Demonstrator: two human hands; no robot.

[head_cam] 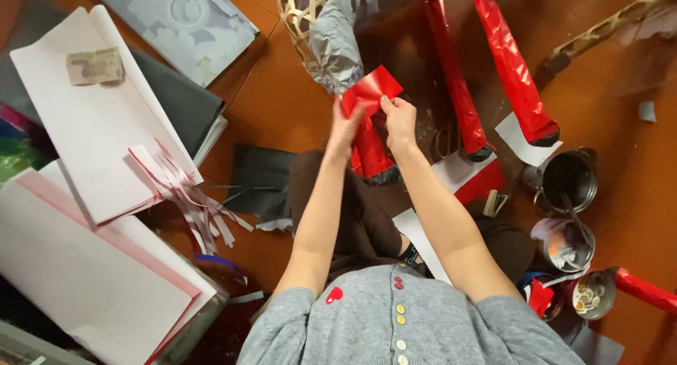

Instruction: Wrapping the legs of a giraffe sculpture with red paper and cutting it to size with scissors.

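My left hand [345, 125] and right hand [398, 118] both pinch the red foil sheet [372, 88] at centre frame, fingers clamped on its lower edge, wrapping it onto the red-wrapped leg [368, 150] just below. To do this well, I judge: keep the foil taut, line its edge along the leg, press flat as it goes round so no creases set.

Labels and packaging: a pale worn banknote-like slip [95, 66] lies upper left on a white paper sheet [84, 125]. Grey patterned paper [183, 19] sits at top, left of centre. White-pink sheets [92, 273] lower left. Small round tins [568, 178] at right edge; contents unclear.
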